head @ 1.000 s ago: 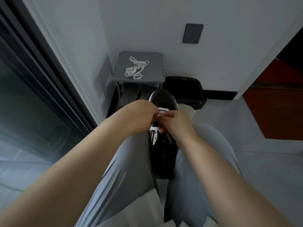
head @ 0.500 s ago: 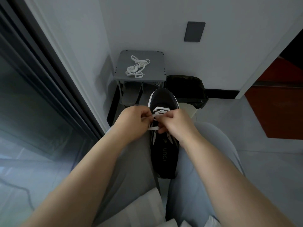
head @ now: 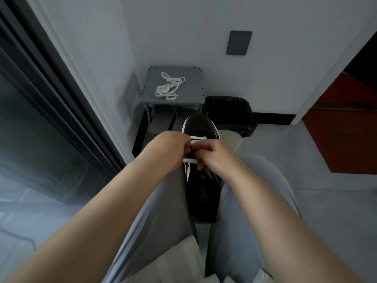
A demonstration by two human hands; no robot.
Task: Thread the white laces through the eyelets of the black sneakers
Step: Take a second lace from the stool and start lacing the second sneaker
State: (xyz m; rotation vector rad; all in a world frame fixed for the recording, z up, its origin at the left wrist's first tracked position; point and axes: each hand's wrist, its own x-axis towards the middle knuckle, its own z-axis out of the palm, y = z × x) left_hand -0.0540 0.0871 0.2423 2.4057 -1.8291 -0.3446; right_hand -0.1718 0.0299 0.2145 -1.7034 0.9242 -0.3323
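Pale floor tiles (head: 318, 201) and white walls close round a seated person, with a glass door (head: 40, 139) along the left side. Nearest the camera are two legs in grey trousers (head: 155, 211). Wedged between the thighs lies the black sneaker (head: 204, 201), heel toward the body, toe pointing away.

Both forearms reach out over it, and the hands meet right above its eyelet rows. The left hand (head: 171, 149) sits at the sneaker's left edge, fingers curled in tight, pinching the white lace (head: 190, 160) up by the eyelets. The right hand (head: 217, 156) comes in from the other side, thumb and fingers curled and clamped on the same lace, and the two sets of knuckles are almost touching. One flat strand runs crosswise beneath them, from the shoe's left edge in under the right hand. Another bar of lace crosses nearer the toe. Which eyelet the tip is at, the fingers hide.

Beyond the toe stands a small grey rack (head: 193, 82). On its top a second lace (head: 169, 86) lies in a loose tangle, well apart from the hands, and grey slippers (head: 163, 119) sit on the tier below. Just right of the rack is a bin with a black liner (head: 230, 113), its contents not visible. Higher on the wall is a dark plate (head: 238, 42).
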